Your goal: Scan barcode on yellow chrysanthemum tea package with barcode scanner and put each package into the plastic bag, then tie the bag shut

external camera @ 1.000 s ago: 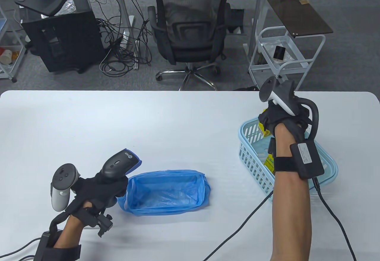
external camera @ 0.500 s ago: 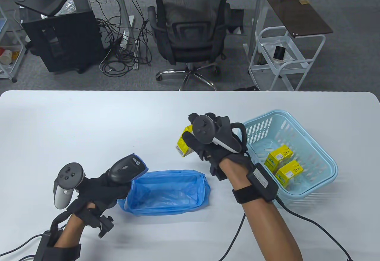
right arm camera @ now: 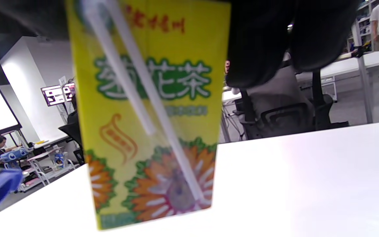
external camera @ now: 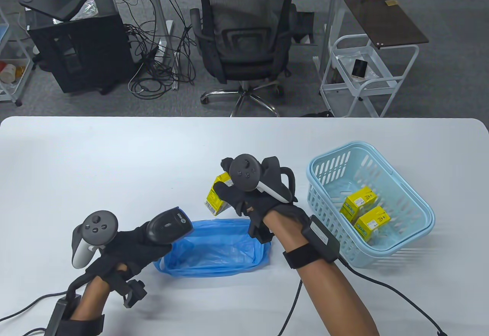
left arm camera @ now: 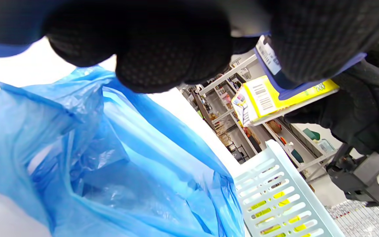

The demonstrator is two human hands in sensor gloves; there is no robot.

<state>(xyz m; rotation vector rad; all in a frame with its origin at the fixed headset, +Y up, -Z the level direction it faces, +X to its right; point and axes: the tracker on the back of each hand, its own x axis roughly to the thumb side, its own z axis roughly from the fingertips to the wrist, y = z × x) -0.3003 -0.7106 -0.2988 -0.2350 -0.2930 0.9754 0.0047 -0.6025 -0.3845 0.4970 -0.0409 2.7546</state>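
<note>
My right hand (external camera: 233, 193) grips a yellow chrysanthemum tea package (external camera: 216, 199) in the air just above the far edge of the open blue plastic bag (external camera: 214, 250). The package's barcode side faces down-left; the barcode (left arm camera: 264, 98) shows in the left wrist view, and the printed front with its straw (right arm camera: 150, 108) fills the right wrist view. My left hand (external camera: 131, 244) holds the dark barcode scanner (external camera: 170, 225) at the bag's left end, its head aimed toward the package. Two more yellow packages (external camera: 358, 200) (external camera: 371, 222) lie in the light blue basket (external camera: 324, 168).
The basket stands at the table's right, close beside the bag. Cables (external camera: 386, 286) trail from both wrists across the near table edge. An office chair (external camera: 244, 42) and a white trolley (external camera: 366, 68) stand beyond the far edge.
My right hand lifted a package out of the basket and carried it left and nearer, over the bag. My left hand moved the scanner slightly right toward the package.
</note>
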